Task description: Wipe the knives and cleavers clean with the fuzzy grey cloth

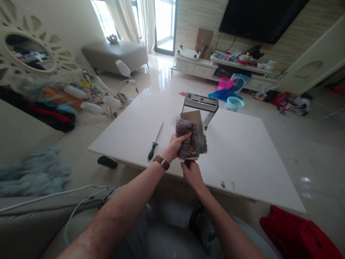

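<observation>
Mid-frame: my left hand (176, 144) is clutching a fuzzy brown cloth (186, 138) round a cleaver (196, 118), right hand (193, 173) gripping its handle (187, 163).

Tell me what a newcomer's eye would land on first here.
Probably the brown cloth at the centre, which the left hand holds folded around a broad blade, while the right hand grips a black handle just below. Next might come the slotted rack behind, and the black television at upper right.
</observation>
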The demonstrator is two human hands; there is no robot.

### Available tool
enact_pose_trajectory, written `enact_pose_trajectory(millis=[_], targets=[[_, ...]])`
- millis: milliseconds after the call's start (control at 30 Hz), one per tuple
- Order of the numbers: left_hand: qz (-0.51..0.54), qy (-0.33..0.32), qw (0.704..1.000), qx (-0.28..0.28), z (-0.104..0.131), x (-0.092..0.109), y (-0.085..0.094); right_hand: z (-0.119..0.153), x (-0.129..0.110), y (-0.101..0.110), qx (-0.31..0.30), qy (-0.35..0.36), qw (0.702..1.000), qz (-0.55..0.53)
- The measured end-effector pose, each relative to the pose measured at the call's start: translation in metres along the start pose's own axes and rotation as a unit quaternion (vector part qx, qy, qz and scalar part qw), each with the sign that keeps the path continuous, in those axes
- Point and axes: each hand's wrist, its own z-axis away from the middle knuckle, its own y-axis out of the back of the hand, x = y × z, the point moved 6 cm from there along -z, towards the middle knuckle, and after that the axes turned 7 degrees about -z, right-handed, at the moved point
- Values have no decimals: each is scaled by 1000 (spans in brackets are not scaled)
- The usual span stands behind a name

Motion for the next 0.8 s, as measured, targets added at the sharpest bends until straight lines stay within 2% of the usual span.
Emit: enact_pose_trajectory(millis=[200,400,500,667,800], targets=[[21,-29,999,23,-8,18,9,3,0,-2,-8,28,1000,-8],[79,-53,994,59,-22,41,30,7,-5,-7,-33,59,997,26],[79,-45,994,57,-23,39,34,9,2,-14,-49,46,998,18],[34,-56,997,48,-16,34,29,12,14,-28,-73,19,996,-44],[41,-40,998,34,-16,30,26,13,17,-32,-71,0,996,-55]])
